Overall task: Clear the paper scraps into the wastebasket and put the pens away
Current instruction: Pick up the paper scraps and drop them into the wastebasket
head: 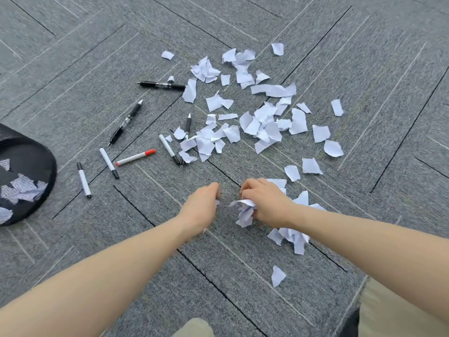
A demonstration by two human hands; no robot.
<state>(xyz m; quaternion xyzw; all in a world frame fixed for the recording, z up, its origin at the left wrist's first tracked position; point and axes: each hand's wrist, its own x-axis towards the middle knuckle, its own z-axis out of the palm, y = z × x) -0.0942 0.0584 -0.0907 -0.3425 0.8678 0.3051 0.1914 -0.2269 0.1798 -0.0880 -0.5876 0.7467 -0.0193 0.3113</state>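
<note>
Clutching a crumpled wad of paper scraps, the right hand has its fingers curled round the bundle. Beside it, the left hand curls at a small shred; how firmly it pinches is unclear. Such torn paper looks light, limp and easily dropped, so it is best bunched from the edges inward. More scraps litter the grey carpet beyond. Pens lie left, near the black mesh wastebasket, already holding paper.

Grey carpet tiles with dark seams and pale stripes; beige trousers at bottom right
</note>
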